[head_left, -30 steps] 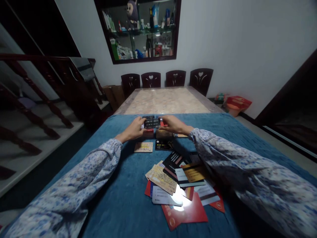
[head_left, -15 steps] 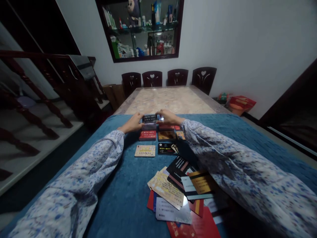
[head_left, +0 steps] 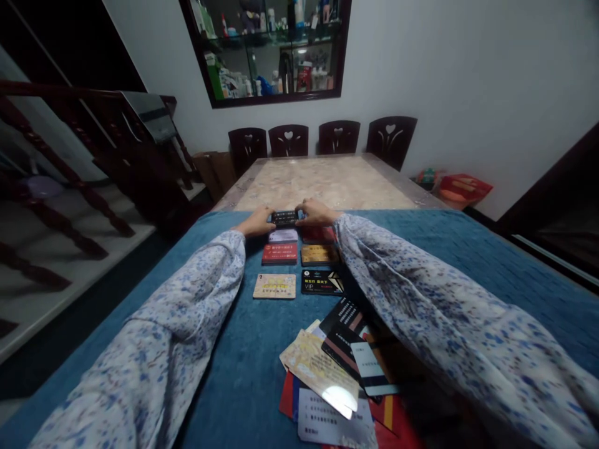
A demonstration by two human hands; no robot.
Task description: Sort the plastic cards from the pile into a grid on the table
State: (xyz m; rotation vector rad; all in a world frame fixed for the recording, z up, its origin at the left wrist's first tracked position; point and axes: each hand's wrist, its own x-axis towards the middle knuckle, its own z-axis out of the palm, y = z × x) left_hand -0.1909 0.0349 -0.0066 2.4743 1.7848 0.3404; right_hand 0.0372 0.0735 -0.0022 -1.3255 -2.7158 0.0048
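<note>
Both arms reach far out over a blue cloth point(head_left: 224, 349). My left hand point(head_left: 256, 222) and my right hand point(head_left: 316, 212) pinch the two ends of a black card point(head_left: 285, 217) low over the cloth's far edge. Just nearer lie cards in two columns: a pale card point(head_left: 283, 236), a red card point(head_left: 279, 253), a beige card point(head_left: 274, 286) on the left; a dark red card point(head_left: 317, 234), a gold card point(head_left: 319, 254) and a black VIP card point(head_left: 322, 282) on the right. A loose pile of cards point(head_left: 327, 374) lies close to me, partly hidden by my right sleeve.
Beyond the cloth the marble table top point(head_left: 318, 181) runs to several dark chairs point(head_left: 337, 137) against the wall. A glass cabinet point(head_left: 271, 50) with bottles hangs above them. A wooden stair rail point(head_left: 70, 143) stands on the left, a red bag point(head_left: 463, 187) on the floor at right.
Both hands carried the black card farther away to the far end of the card rows and lower toward the cloth. The view tilted down, so the pile slid toward the bottom edge.
</note>
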